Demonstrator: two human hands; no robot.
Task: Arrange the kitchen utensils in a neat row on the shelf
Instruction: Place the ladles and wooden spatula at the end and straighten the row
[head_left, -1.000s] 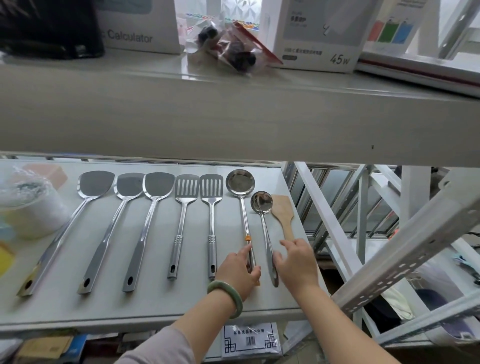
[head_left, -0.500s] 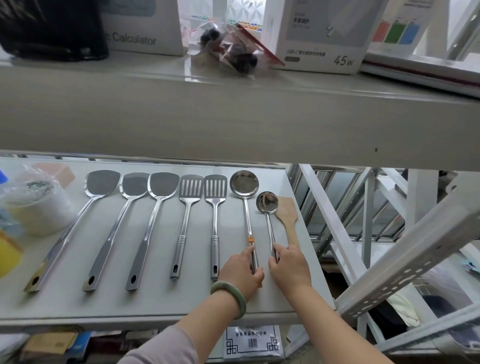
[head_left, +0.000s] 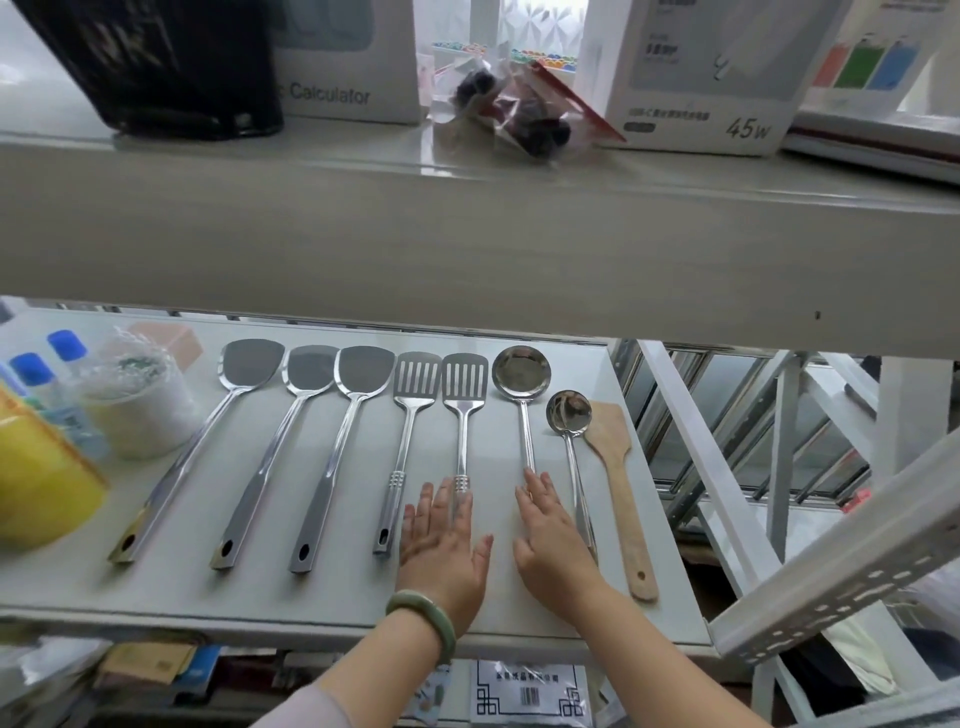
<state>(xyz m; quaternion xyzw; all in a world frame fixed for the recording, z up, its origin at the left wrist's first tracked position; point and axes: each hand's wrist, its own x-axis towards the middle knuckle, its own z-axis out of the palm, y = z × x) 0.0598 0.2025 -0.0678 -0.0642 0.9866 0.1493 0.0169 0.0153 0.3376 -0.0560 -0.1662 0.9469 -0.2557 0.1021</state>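
1. Shelf (head_left: 519, 608): pale and flat, carrying eight utensils laid side by side, heads toward the back and handles toward the front edge.
2. Solid turners, three: first turner (head_left: 187, 452), second turner (head_left: 275, 457) and third turner (head_left: 337, 457) are lying at the left of the row, fanning slightly leftward rather than running parallel.
3. Slotted turners, two: left slotted turner (head_left: 402, 447) and right slotted turner (head_left: 463, 431) are sitting nearly straight, just beside each other.
4. Large ladle (head_left: 523, 400): lying straight, its lower handle passing under the right hand.
5. Small ladle (head_left: 571, 441) and wooden spatula (head_left: 621, 483): closing the row at the right, heads set lower than the others, the spatula near the shelf's right edge.
6. Left hand (head_left: 441, 551): lying flat, fingers spread and loose, covering the lower handle of the right slotted turner; gripping nothing.
7. Right hand (head_left: 550, 540): lying flat, fingers extended and relaxed over the large ladle's handle; closing on nothing.
8. Progress, as judged: the row is looking nearly complete. Remaining work appears to be minor: straightening the three angled turners and evening the spacing.
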